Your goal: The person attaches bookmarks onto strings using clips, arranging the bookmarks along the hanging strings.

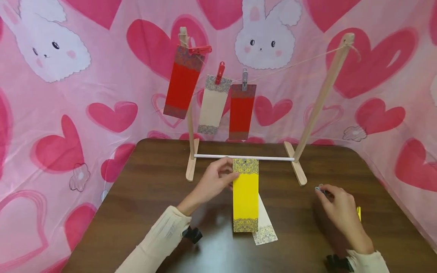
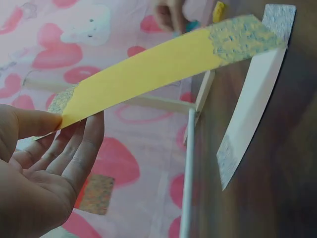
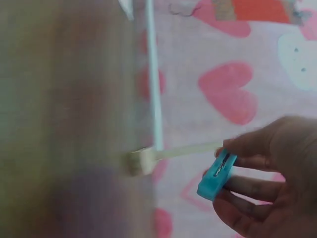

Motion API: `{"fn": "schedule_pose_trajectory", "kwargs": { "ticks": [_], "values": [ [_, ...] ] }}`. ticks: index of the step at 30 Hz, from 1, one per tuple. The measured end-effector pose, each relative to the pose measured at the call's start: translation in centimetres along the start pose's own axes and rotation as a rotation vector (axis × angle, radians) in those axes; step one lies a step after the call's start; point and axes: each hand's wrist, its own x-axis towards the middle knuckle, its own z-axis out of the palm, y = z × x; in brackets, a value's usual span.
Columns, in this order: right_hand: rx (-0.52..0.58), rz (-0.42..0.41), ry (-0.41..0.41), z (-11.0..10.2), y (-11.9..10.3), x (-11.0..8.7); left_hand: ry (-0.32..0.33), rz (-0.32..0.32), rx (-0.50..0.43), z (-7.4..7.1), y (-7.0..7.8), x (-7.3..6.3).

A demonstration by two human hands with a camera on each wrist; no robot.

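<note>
My left hand [image 1: 213, 178] pinches a yellow card [image 1: 246, 195] with lace-patterned ends by its upper left edge, thumb in front. The card hangs upright over the table and overlaps a white card [image 1: 268, 223] with patterned ends that lies on the wood. Off to the right, my right hand [image 1: 341, 206] holds a light blue clothespin [image 3: 218, 176] between thumb and fingers. A yellow clothespin [image 1: 359, 213] shows beside that hand, partly hidden by it. In the left wrist view the yellow card [image 2: 143, 74] stretches from the fingertips toward the white card [image 2: 252, 94].
Behind the hands stands a wooden frame with a right post [image 1: 322, 98], a white rod [image 1: 244, 157] and a string [image 1: 300, 64]. From the string hang a left red card [image 1: 182, 85], a white card [image 1: 214, 104] and another red card [image 1: 241, 113], held by red and grey clothespins.
</note>
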Motion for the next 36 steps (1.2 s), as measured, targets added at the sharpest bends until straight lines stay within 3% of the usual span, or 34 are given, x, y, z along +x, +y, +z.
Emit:
{"fn": "schedule_pose_trajectory", "kwargs": {
  "ticks": [5,16,23,31,36],
  "values": [
    [0.043,-0.102,0.023,-2.1,-1.5,2.0,-0.004,0.051,0.072,-0.4,1.8,1.6],
    [0.153,-0.274,0.08,-4.6,-5.7,6.0,0.031,0.109,0.088,-1.0,4.1,5.6],
    [0.286,-0.384,0.173,-6.4,-8.2,8.9,0.054,0.153,0.051,-0.9,4.7,8.0],
    [0.273,-0.426,0.121,-8.2,-9.9,11.1,0.078,0.178,0.136,-0.2,5.6,9.8],
    [0.261,-0.429,0.093,-9.0,-10.9,12.4,0.09,0.176,0.118,-0.1,6.6,11.3]
  ]
}}
